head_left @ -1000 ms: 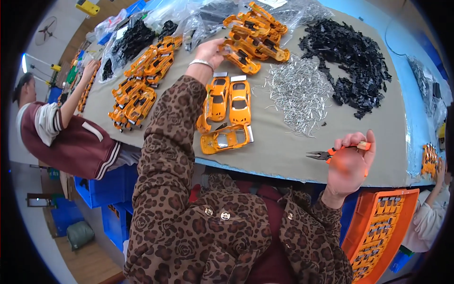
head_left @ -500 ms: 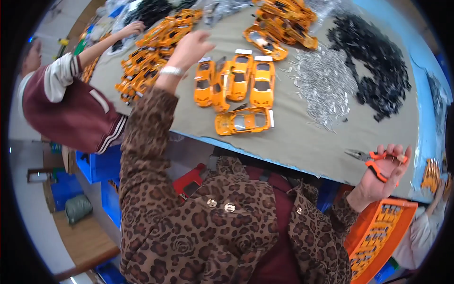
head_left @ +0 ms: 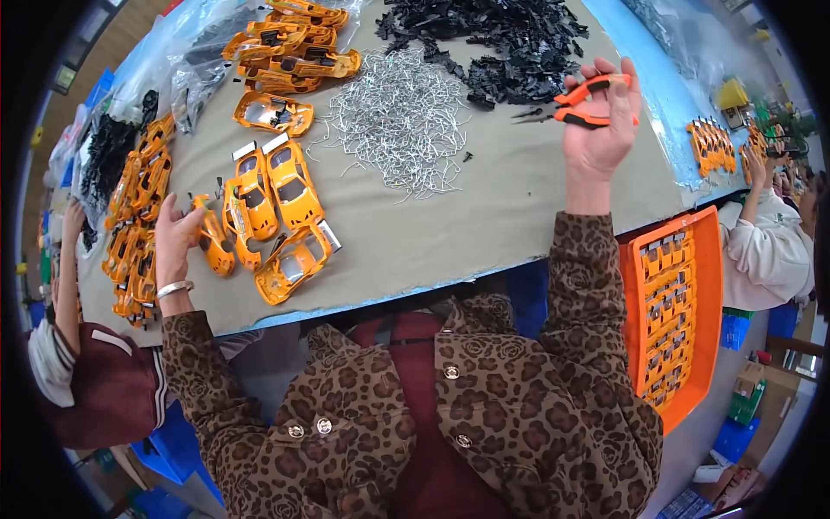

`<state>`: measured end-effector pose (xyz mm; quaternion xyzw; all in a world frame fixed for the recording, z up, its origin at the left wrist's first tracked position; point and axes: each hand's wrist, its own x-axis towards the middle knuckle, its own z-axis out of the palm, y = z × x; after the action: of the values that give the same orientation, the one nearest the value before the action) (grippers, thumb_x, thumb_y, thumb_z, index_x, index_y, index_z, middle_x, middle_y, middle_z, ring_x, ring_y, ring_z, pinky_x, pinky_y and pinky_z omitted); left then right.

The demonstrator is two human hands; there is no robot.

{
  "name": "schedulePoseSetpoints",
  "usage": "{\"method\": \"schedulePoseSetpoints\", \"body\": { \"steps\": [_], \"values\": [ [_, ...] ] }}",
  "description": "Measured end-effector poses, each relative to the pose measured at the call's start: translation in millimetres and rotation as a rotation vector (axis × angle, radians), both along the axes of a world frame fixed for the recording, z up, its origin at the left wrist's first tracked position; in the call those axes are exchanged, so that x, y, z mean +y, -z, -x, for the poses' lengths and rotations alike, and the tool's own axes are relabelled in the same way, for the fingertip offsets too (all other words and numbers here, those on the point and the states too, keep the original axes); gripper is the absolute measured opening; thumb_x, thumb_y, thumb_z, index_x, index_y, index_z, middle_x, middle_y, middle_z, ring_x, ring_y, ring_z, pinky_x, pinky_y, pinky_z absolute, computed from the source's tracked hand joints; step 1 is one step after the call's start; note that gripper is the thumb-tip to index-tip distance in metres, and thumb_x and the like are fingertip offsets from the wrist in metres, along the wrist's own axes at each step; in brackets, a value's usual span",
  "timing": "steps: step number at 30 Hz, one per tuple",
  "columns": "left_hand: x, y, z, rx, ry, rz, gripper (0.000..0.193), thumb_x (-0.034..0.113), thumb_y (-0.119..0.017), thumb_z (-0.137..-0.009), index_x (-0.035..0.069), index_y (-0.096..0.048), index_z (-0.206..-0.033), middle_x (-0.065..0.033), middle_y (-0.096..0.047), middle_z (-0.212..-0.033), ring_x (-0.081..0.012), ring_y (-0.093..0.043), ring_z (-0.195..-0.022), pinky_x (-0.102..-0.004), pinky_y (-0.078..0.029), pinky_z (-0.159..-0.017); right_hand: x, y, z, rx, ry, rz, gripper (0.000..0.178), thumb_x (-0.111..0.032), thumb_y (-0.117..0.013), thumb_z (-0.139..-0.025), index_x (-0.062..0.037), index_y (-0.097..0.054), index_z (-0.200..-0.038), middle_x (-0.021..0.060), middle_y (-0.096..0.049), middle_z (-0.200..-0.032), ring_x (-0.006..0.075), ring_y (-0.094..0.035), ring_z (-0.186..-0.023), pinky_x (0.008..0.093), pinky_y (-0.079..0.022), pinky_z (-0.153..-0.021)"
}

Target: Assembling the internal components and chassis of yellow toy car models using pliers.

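My left hand (head_left: 178, 233) is open, thumb and fingers apart, just left of an orange toy car body (head_left: 216, 245) and holding nothing. Beside that body, more orange car shells (head_left: 296, 186) lie in a loose group. The nearest shell (head_left: 292, 266) is turned so that its hollow inside shows, with a white strip at one end. Raised over the right part of the table, my right hand (head_left: 598, 143) is closed on pliers (head_left: 581, 118) with orange handles. Their dark jaws point left, towards a heap of thin silvery wire pieces (head_left: 393, 125).
Black plastic parts (head_left: 497, 48) are heaped at the far side. Stacks of orange car shells (head_left: 290, 60) lie at the back and along the left (head_left: 138, 221). An orange crate (head_left: 711, 303) with rows of car bodies stands to the right. Co-workers sit at both sides, one in a maroon jacket (head_left: 104, 381).
The view has swung right, so the table's contents appear farther left. My left hand has come nearer, beside the car group. My right hand has lifted the pliers away from the near edge.
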<state>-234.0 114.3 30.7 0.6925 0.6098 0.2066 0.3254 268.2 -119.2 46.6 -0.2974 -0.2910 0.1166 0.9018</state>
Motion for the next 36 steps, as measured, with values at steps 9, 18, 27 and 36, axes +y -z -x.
{"method": "schedulePoseSetpoints", "body": {
  "steps": [9,18,27,36],
  "values": [
    [-43.7,-44.3,9.8,-1.43,-0.08,0.4,0.066,0.024,-0.066,-0.084,-0.002,-0.032,-0.136,-0.0144,-0.045,-0.126,-0.0211,-0.054,-0.103,-0.0306,-0.052,-0.07,48.9,12.8,-15.5,0.053,-0.05,0.008,0.044,-0.015,-0.057,-0.089,-0.0003,-0.039,-0.126,0.0122,-0.057,-0.104,0.0211,-0.056,-0.089,0.0391,-0.051,-0.07],
    [-149.3,-23.6,-48.8,-1.287,0.224,1.045,0.062,0.01,-0.062,-0.071,-0.005,-0.042,-0.128,-0.0218,-0.047,-0.124,-0.0274,-0.058,-0.093,-0.0313,-0.053,-0.06,66.5,18.2,-22.6,0.126,-0.066,0.135,0.042,-0.016,-0.057,-0.089,-0.001,-0.039,-0.124,0.012,-0.058,-0.099,0.0203,-0.056,-0.086,0.0388,-0.05,-0.068],
    [-133.7,-28.1,-57.4,-0.785,0.342,0.995,0.074,0.018,-0.071,-0.061,-0.012,-0.042,-0.123,-0.0251,-0.056,-0.106,-0.0289,-0.063,-0.07,-0.0311,-0.051,-0.054,61.8,16.1,-32.2,0.114,-0.115,0.166,0.032,-0.018,-0.054,-0.091,-0.003,-0.044,-0.117,0.0122,-0.058,-0.098,0.022,-0.056,-0.086,0.0406,-0.049,-0.069],
    [-145.6,-3.6,-158.5,-1.209,0.557,1.215,0.084,0.067,-0.049,-0.081,-0.006,-0.045,-0.124,-0.0166,-0.06,-0.103,-0.0274,-0.064,-0.078,-0.0376,-0.053,-0.064,77.6,19.4,-37.6,0.092,-0.116,0.231,0.03,-0.017,-0.053,-0.091,-0.0019,-0.046,-0.115,0.0129,-0.057,-0.099,0.0218,-0.055,-0.085,0.0388,-0.048,-0.068]
  ]
}}
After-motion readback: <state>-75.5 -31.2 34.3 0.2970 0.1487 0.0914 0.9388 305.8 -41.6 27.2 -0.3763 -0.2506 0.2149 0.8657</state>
